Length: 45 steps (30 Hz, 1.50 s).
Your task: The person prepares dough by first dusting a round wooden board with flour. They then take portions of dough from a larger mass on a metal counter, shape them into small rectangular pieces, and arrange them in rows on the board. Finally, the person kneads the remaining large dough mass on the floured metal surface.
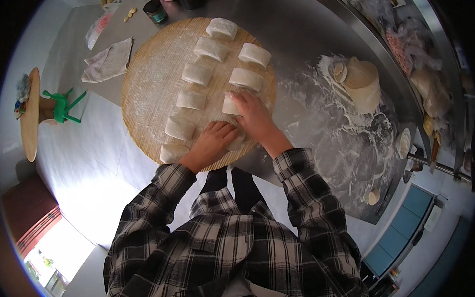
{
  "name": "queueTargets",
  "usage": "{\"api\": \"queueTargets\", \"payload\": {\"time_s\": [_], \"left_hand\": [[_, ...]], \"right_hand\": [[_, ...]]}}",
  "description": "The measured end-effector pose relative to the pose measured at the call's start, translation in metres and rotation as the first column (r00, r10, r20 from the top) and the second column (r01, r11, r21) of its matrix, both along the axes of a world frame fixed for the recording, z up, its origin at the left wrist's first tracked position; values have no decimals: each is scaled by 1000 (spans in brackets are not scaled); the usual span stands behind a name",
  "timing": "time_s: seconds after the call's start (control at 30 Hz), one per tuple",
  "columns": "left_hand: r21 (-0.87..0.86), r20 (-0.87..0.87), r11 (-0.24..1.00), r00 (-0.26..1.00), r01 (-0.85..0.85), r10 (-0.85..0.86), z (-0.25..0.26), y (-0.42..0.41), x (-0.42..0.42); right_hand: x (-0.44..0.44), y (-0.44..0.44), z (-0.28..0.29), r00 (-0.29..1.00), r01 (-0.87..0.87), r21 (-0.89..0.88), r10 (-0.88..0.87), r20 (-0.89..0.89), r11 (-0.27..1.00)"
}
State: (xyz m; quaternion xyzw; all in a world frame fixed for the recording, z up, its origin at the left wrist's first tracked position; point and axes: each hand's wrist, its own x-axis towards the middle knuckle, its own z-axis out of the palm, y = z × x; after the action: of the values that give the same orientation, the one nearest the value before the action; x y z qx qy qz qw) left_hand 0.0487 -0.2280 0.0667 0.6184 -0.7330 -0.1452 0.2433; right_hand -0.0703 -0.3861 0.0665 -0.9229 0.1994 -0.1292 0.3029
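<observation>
On a round board of thin yellowish slats [149,78], dusted with flour, white dough pieces lie in two rows. My right hand [256,115] is around one dough piece [230,105] in the right row, its fingers over the far side and its thumb at the near side. Just below, my left hand [218,139] curls over the near end of the same row. Part of another dough piece [236,142] shows beside its fingertips, and the hand hides the rest. To its left lie a dough piece [179,127] and the nearest one [172,153], close to my left wrist.
Flour covers the metal worktop [319,151] on the right, where a pale, floury container [365,88] stands. A small pale cylinder [373,197] is near the front edge. A cloth [109,61] and a dark jar [155,12] are beyond the board; bags [428,72] fill a shelf.
</observation>
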Motion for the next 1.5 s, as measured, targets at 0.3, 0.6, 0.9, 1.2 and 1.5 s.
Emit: {"api": "queueTargets", "payload": {"time_s": [0.3,0.6,0.9,1.2,1.5], "left_hand": [[246,-401,912,823,-327,403,15,26,-14],[376,-716,783,382,-495,585,-16,39,-43],[367,-613,808,534,-461,583,-7,33,-41],[383,-638,798,492,-466,593,14,-6,-15],[445,-632,779,461,-442,622,1,-43,-10]], "right_hand": [[-73,45,2,787,383,703,-610,91,599],[-51,150,-10,683,346,911,-726,-81,224],[-46,153,-1,663,217,951,-748,22,220],[-35,104,-2,625,498,783,-780,-27,372],[-1,99,-31,632,567,639,-772,66,519]]}}
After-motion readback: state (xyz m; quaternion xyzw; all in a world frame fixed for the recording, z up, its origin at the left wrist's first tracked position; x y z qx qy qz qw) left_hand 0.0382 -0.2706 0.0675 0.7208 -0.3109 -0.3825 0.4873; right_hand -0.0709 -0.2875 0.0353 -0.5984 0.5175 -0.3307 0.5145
